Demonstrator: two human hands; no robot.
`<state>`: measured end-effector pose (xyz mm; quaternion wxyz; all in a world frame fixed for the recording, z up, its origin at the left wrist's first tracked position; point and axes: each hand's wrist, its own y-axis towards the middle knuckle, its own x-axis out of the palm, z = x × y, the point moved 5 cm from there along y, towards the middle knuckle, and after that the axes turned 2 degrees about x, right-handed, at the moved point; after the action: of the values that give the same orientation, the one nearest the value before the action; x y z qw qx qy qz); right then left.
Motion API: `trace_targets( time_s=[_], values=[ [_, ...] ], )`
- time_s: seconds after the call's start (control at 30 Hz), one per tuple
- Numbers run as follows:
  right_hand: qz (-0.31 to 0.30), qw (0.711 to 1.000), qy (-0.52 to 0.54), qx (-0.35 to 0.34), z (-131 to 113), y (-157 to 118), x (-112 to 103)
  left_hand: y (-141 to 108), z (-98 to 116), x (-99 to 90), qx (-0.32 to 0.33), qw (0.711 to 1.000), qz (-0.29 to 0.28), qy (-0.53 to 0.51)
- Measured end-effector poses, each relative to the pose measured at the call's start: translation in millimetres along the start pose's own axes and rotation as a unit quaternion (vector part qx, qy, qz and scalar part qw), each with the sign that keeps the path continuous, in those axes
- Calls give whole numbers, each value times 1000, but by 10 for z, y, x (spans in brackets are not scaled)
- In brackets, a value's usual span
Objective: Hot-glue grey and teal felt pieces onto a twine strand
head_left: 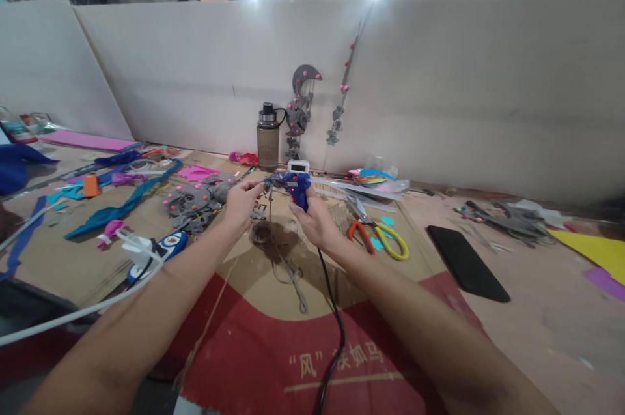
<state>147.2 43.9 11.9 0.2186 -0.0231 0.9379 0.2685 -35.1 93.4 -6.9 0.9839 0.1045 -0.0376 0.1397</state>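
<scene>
White wall point(195, 70) behind pink tabletop point(541, 317). Right hand point(318, 221): grip around blue glue gun point(299, 188). Left hand point(239, 208): grip pinched on small dark piece point(267, 186).

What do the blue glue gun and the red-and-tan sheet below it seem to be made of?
The blue glue gun looks like smooth, hard plastic, going by its solid-coloured, moulded-looking body. The red-and-tan sheet is probably matte cardboard: plain tan areas and printed lettering suggest it.
</scene>
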Motion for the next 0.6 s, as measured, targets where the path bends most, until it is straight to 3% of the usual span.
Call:
trace_targets(
  time_s=[0.6],
  values=[
    [5, 1000, 24, 11, -24, 5, -17, -16, 34, 14, -1, 999, -7, -34]
  ],
)
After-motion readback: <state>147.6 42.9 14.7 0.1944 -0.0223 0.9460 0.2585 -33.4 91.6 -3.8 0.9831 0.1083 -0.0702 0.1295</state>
